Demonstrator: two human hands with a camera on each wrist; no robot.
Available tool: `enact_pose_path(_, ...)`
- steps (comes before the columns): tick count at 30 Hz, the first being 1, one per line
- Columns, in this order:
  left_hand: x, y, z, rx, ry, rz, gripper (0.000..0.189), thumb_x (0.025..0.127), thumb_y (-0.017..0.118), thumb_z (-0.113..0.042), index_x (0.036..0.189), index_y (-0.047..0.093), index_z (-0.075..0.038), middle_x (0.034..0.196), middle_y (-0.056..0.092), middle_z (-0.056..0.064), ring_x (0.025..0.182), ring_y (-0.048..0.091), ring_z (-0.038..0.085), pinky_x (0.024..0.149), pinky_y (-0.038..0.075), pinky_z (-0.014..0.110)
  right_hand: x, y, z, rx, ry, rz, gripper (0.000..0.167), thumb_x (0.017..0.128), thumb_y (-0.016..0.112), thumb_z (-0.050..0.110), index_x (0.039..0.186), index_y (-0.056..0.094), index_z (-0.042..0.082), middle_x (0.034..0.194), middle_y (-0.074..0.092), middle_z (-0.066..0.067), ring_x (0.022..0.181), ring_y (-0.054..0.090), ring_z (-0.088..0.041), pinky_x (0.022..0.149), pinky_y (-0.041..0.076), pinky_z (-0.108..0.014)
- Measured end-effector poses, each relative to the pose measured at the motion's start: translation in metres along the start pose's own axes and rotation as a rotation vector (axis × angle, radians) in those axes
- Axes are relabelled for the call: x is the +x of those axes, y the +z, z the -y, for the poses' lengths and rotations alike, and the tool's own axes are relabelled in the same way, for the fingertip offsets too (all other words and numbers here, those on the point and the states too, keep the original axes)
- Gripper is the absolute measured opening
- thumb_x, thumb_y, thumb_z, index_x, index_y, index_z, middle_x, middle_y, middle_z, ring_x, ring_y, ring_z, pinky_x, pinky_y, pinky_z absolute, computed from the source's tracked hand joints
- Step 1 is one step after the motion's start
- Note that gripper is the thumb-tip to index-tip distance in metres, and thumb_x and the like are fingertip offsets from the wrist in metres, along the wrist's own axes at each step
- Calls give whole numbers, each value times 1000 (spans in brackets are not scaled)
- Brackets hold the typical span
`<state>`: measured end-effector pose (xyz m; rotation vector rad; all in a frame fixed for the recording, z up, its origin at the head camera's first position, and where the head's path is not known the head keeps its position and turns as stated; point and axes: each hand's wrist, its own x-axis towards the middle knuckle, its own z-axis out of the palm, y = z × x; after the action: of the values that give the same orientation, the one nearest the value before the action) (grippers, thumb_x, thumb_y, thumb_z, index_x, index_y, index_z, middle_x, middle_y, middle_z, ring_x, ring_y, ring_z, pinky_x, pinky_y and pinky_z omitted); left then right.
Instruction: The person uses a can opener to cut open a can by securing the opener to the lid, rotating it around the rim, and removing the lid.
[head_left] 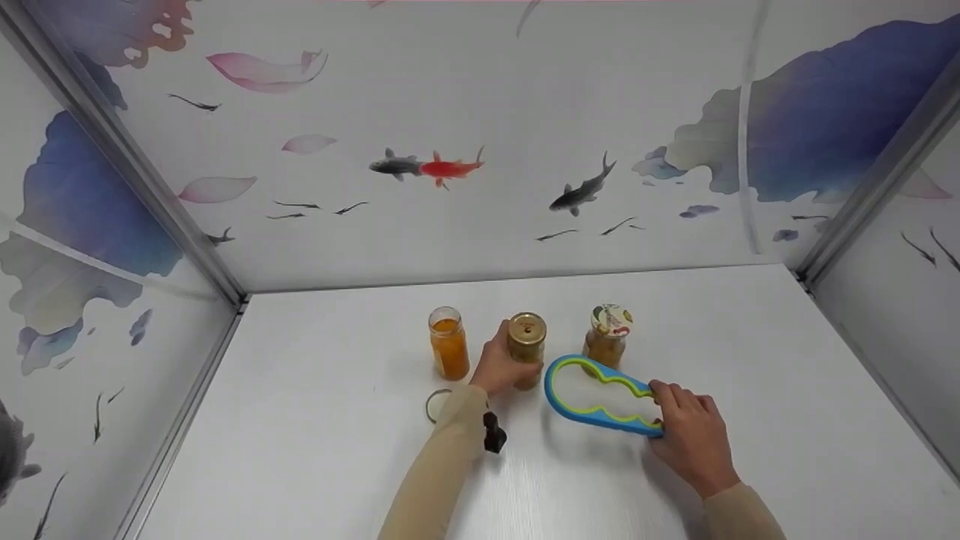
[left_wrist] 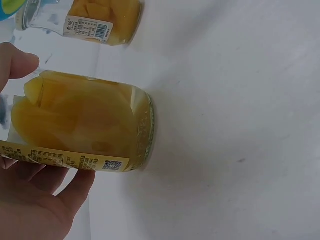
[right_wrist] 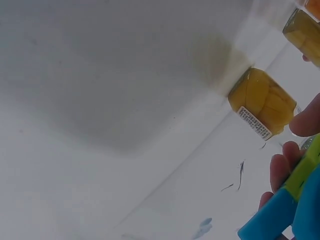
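Note:
My left hand (head_left: 501,369) grips a glass jar (head_left: 528,351) with a gold lid, upright on the table. In the left wrist view this jar (left_wrist: 82,117) shows pale yellow fruit pieces and a yellow label; fingers and thumb lie on opposite sides. My right hand (head_left: 694,442) holds a blue and lime-green jar opener (head_left: 615,421) by its handle end, its wide loop pointing left. Just behind the loop stands a jar of yellow fruit (head_left: 606,346) with a patterned white lid, partly covered by the opener. At left stands a lidless jar (head_left: 450,349) with orange contents.
On the white table (head_left: 300,450), a round lid or ring (head_left: 433,405) lies beside the left sleeve, partly hidden by it. A patterned back wall (head_left: 450,240) rises behind the jars, with side panels at left and right.

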<state>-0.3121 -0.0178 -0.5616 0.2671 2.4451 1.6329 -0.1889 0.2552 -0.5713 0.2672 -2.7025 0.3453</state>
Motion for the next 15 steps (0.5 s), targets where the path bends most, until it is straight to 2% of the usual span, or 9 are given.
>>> enact_pose_path(9,-7,-6,1,46,1,56,72,71,83,-13,130,43,-15,130,56,4,119,52,22,106,37,45,2,-1,3,18,23,43,61,62,84,1,116,57,1,105,64,-18,95,62,-36,86,46,-54)
enact_pose_path(15,-11,-7,5,58,-9,112,74,73,82,-15,136,44,-15,130,56,1,120,51,21,106,37,44,5,-4,3,53,48,52,63,63,84,2,118,55,1,109,64,-20,99,61,-38,87,45,-56)
